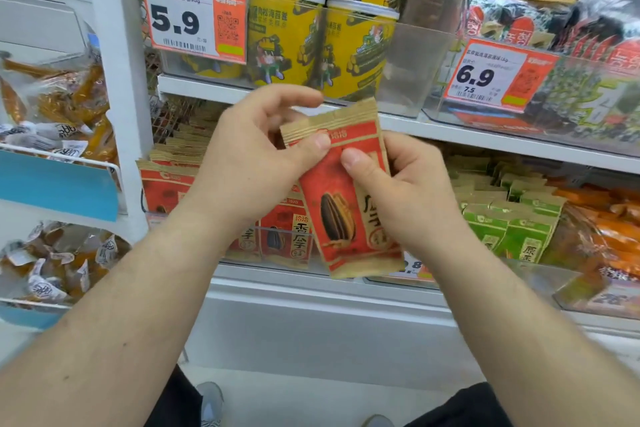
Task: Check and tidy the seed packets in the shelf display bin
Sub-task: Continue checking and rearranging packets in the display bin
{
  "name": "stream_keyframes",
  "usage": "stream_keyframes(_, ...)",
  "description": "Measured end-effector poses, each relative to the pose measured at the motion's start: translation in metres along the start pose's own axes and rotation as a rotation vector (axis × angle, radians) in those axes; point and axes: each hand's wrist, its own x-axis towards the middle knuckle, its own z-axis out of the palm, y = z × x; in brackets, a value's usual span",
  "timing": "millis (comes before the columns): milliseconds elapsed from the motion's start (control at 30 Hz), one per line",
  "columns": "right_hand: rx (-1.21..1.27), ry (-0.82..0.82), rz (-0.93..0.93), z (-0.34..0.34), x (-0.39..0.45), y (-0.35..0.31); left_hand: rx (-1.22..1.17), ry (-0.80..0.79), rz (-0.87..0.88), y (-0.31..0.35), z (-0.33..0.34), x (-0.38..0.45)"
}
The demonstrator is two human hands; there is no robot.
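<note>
While both hands hold it at the centre of the frame, the red seed packet (343,191) stands almost upright, with tan sealed ends and 1 dark seed printed. The left hand (249,163) pinches its top edge; the right hand (405,194) grips its right side. Behind it, the display bin (277,243) holds more red packets (166,184).

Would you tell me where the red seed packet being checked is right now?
Centre of the head view: the red seed packet is held by both hands, left hand and right hand, before the display bin.
</note>
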Motion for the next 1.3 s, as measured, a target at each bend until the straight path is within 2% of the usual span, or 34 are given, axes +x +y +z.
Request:
stream_keyframes(100,0.143,0.023,0.169,0.006,-0.016,0.016,-0.236,0.037,-0.263,-0.018,0.014,-0.01)
stream_keyframes(267,0.137,0.257,0.287,0.009,-0.029,0.04,-0.194,-0.111,-0.419,-0.039,0.037,-0.024)
stream_keyframes(433,0.157,0.285,0.331,0.008,-0.034,0.056,-0.355,-0.08,-0.585,-0.047,0.046,-0.028)
stream_keyframes(700,0.36,0.224,0.445,-0.005,-0.037,0.059,-0.372,-0.046,-0.603,-0.048,0.049,-0.028)
stream_keyframes(833,0.27,0.134,0.442,-0.011,-0.041,0.058,-0.364,-0.002,-0.581,-0.048,0.049,-0.029)
stream_keyframes(967,0.127,0.132,0.381,-0.017,-0.046,0.058,-0.365,0.074,-0.561,-0.05,0.047,-0.028)
stream_keyframes(1067,0.081,0.178,0.338,-0.021,-0.045,0.059,-0.362,0.017,-0.58,-0.05,0.05,-0.03)
stream_keyframes(1200,0.092,0.253,0.302,-0.026,-0.043,0.062,-0.312,-0.177,-0.649,-0.051,0.049,-0.035)
stream_keyframes(1300,0.152,0.227,0.328,-0.027,-0.044,0.06,-0.322,-0.176,-0.648,-0.05,0.048,-0.035)
